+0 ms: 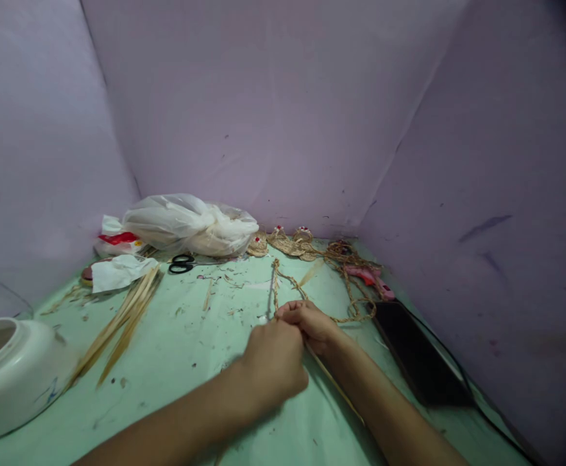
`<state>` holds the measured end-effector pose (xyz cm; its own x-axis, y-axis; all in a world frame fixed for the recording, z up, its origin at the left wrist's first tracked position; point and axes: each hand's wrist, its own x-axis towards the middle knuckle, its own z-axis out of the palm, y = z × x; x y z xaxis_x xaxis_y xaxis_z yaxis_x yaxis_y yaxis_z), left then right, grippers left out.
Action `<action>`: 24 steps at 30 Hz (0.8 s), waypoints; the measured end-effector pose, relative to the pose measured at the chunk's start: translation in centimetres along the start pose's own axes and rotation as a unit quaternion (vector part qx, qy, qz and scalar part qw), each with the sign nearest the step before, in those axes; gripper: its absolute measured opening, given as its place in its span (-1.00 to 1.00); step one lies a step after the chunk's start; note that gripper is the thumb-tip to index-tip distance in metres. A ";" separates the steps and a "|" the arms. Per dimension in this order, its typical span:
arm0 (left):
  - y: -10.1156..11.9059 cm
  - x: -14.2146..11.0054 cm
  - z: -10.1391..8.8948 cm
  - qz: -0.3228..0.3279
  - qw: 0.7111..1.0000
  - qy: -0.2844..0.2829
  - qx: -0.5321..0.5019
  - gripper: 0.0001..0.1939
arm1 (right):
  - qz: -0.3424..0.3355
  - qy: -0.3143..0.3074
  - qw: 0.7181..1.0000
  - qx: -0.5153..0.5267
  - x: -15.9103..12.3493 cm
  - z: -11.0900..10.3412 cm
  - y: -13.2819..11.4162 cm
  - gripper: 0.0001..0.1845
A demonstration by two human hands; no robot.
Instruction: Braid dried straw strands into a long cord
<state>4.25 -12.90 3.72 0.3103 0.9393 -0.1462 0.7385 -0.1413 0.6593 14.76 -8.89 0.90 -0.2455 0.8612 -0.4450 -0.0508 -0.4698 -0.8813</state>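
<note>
A twisted straw-coloured cord runs down the middle of the mat to my hands. My right hand is closed with its fingertips pinching the cord's near end. Just in front of it my left hand makes a fist, its back toward me, at the same end. The left fingers are mostly hidden, but they seem closed on the cord's strands. One loose flat fibre strand trails from beneath my right hand toward me. More twisted cord loops to the right and joins a tangled heap at the back.
Black-handled scissors and a bundle of dry fibre strips lie left. A white pot stands at the near left. Behind are a stuffed plastic bag and small woven pieces. A black tablet-like slab with a cable lies right.
</note>
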 end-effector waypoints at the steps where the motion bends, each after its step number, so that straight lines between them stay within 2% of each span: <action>1: -0.3 0.6 -1.0 -0.012 0.999 0.038 0.019 -0.93 | -0.003 -0.014 1.000 -0.003 0.1 -0.2 0.0 -0.95; 2: -0.7 1.2 -2.0 -0.031 0.996 0.086 0.015 -0.88 | -0.005 -0.025 1.000 -0.008 0.2 -0.5 0.1 -0.96; 3: -1.1 1.9 -2.8 -0.051 0.993 0.105 -0.020 -0.87 | -0.008 -0.031 0.999 -0.014 0.3 -0.6 0.1 -0.97; 4: -1.5 2.5 -3.4 -0.079 0.990 0.082 -0.083 -0.87 | -0.012 -0.035 0.999 -0.020 0.3 -0.7 0.2 -0.96; 5: -2.0 3.0 -3.7 -0.115 0.981 0.029 -0.156 -0.86 | -0.017 -0.038 0.999 -0.023 0.4 -0.8 0.2 -0.95; 7: -2.7 3.7 -3.5 -0.150 0.947 -0.080 -0.273 -0.84 | -0.028 -0.042 0.999 -0.020 0.5 -0.9 0.3 -0.94; 8: -3.0 3.9 -3.2 -0.155 0.932 -0.114 -0.308 -0.83 | -0.035 -0.046 0.998 -0.022 0.5 -0.9 0.3 -0.93; 10: -3.2 4.0 -2.4 -0.152 0.925 -0.127 -0.325 -0.82 | -0.059 -0.047 0.996 -0.049 0.7 -1.0 0.4 -0.92; 13: -2.9 3.8 -1.7 -0.171 0.945 -0.097 -0.260 -0.82 | -0.104 -0.033 0.980 -0.169 0.7 -1.2 0.4 -0.95; 15: -2.6 3.8 -1.4 -0.194 0.957 -0.077 -0.200 -0.82 | -0.134 0.003 0.946 -0.296 0.4 -1.2 0.2 -0.98; 18: -2.5 3.8 -1.0 -0.196 0.966 -0.041 -0.163 -0.88 | -0.182 0.090 0.852 -0.482 -1.0 -0.6 -0.6 -0.88; 20: -2.6 3.9 -0.7 -0.186 0.970 -0.024 -0.153 -0.91 | -0.183 0.131 0.801 -0.555 -2.0 -0.1 -1.2 -0.85; 22: -2.6 3.9 -0.4 -0.182 0.974 -0.012 -0.132 -0.90 | -0.160 0.153 0.777 -0.590 -2.7 0.4 -1.5 -0.84; 24: -2.5 3.7 -0.3 -0.182 0.975 0.003 -0.129 -0.88 | -0.137 0.160 0.769 -0.604 -3.1 0.8 -1.5 -0.84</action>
<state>3.35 -8.93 1.76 0.0521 0.9146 -0.4010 0.6232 0.2840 0.7287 14.80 -11.02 3.79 -0.1253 0.9902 -0.0617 0.9253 0.0942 -0.3674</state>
